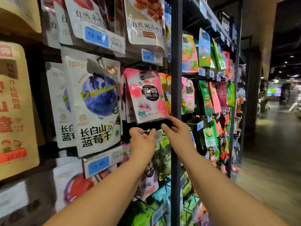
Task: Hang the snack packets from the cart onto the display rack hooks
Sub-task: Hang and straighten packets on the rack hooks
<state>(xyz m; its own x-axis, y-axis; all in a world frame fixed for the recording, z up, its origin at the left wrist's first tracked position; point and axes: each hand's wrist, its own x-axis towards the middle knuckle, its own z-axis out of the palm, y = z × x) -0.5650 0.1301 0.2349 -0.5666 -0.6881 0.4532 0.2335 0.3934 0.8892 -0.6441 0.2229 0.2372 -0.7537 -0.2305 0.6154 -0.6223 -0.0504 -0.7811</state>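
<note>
Currently my right hand point(177, 132) pinches the pink packet point(146, 95) bottom, left hand point(141, 140) loosely curled; I risk tugging it loose.

Dim aisle, glossy floor point(270, 168), small ceiling spotlights point(291, 56)

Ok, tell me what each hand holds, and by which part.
The right hand pinches the pink packet at its bottom right corner. The left hand curls just below the packet; whether it grips anything cannot be told.
</note>
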